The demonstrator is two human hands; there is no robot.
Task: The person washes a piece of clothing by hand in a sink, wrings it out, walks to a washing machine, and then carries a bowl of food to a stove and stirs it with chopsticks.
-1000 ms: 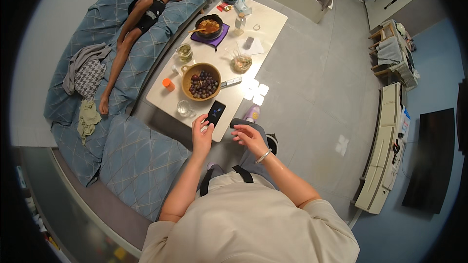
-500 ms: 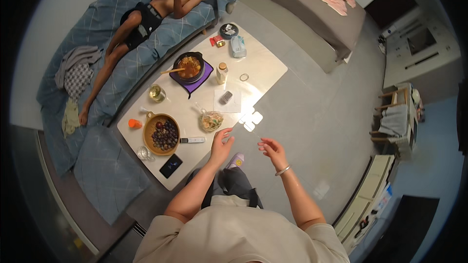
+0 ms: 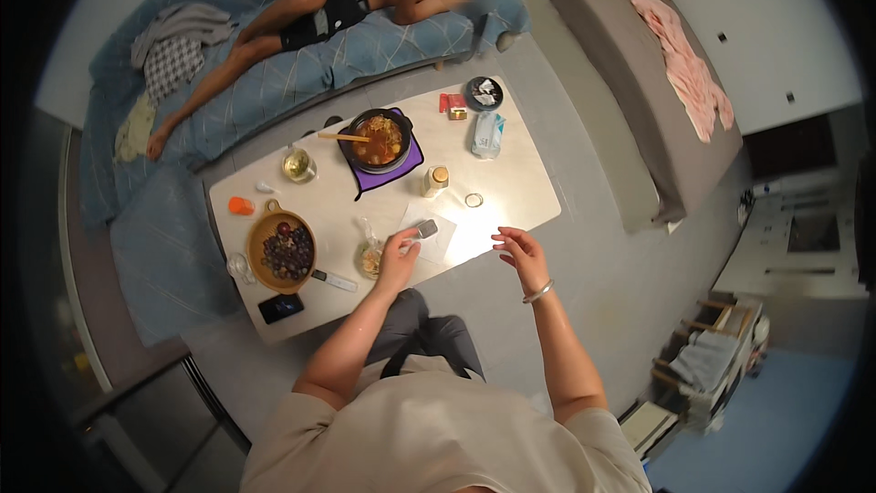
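Observation:
My left hand [image 3: 399, 260] hovers over the near edge of the low table [image 3: 511, 210], its fingers loosely bent and nothing visible in them. Its fingertips come near a small dark-grey box [image 3: 426, 229] on a white sheet of paper [image 3: 442, 244]. The same hand partly hides a clear plastic bag of food [image 3: 369, 258]. To the right, above the bright glare at the table's edge, my right hand [image 3: 522, 256] has its fingers apart and holds nothing; a silver bangle [image 3: 538, 292] circles that wrist. A clear bottle with a tan cap [image 3: 436, 181] stands beyond the paper, beside a small ring-shaped item [image 3: 474, 200].
A black pot of stew [image 3: 380, 141] sits on a purple mat [image 3: 401, 170]. At left are a basket [image 3: 255, 262] of grapes, a phone [image 3: 281, 308] and a glass cup [image 3: 298, 165]. A tissue pack [image 3: 488, 135] lies far right. Another person reclines on the blue sofa [image 3: 338, 59].
My view has turned right and I stand closer to the table. My left hand has come nearer the small dark-grey box; my right hand has risen toward the table's edge. Both remain without anything held.

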